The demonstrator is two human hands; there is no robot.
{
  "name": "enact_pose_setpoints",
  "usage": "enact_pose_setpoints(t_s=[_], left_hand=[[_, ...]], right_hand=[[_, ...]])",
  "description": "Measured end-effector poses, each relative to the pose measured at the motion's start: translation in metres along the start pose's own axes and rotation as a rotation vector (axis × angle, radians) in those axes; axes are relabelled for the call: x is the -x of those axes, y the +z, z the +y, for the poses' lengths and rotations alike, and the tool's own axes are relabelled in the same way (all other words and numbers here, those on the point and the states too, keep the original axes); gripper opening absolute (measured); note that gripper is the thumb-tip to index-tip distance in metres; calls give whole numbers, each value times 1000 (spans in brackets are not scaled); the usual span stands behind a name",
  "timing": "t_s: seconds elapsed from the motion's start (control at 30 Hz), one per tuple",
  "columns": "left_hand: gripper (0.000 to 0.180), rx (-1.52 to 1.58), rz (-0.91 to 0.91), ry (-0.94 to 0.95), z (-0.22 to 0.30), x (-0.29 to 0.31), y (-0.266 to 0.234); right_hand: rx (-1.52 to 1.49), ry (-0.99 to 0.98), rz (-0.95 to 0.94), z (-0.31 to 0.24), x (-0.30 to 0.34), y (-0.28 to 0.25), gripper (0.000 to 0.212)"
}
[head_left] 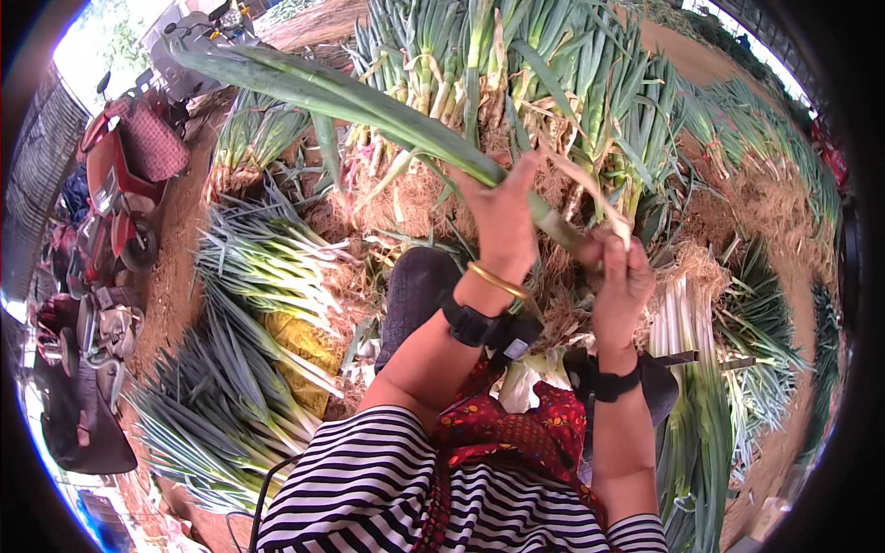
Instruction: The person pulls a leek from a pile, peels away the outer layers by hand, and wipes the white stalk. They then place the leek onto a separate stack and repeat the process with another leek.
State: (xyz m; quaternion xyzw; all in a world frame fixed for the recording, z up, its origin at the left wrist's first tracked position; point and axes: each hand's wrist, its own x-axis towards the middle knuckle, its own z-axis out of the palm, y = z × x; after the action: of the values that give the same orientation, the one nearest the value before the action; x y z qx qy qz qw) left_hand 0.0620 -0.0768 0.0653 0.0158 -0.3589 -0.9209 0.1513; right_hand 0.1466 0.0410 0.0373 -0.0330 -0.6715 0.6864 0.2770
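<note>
My left hand grips the stalk of a long green onion that runs from the upper left down to the centre. A gold bangle and a black strap circle that wrist. My right hand is closed on the pale lower end of the same stalk, pinching a dry outer skin that peels away from it. Both hands are raised above my lap, over a red patterned cloth.
Heaps of green onions surround me: a pile ahead, bundles at left, cleaned white stalks at right. Dry straw and peelings cover the dirt ground. A yellow sack lies at left. Parked scooters stand far left.
</note>
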Motion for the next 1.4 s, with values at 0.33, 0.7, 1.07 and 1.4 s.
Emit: enact_pose_setpoints(t_s=[0.33, 0.7, 1.07, 1.4], left_hand=[[44, -99, -3, 74, 62, -97, -67], [49, -322, -263, -78, 84, -65, -50], [59, -243, -470, -258, 8, -1, -29], [36, 93, -573, -344, 20, -19, -16]], right_hand=[[865, 289, -514, 142, 86, -120, 28], [343, 91, -244, 42, -6, -38, 32], [-124, 237, -170, 27, -11, 52, 34], [-589, 702, -242, 19, 8, -21, 32]])
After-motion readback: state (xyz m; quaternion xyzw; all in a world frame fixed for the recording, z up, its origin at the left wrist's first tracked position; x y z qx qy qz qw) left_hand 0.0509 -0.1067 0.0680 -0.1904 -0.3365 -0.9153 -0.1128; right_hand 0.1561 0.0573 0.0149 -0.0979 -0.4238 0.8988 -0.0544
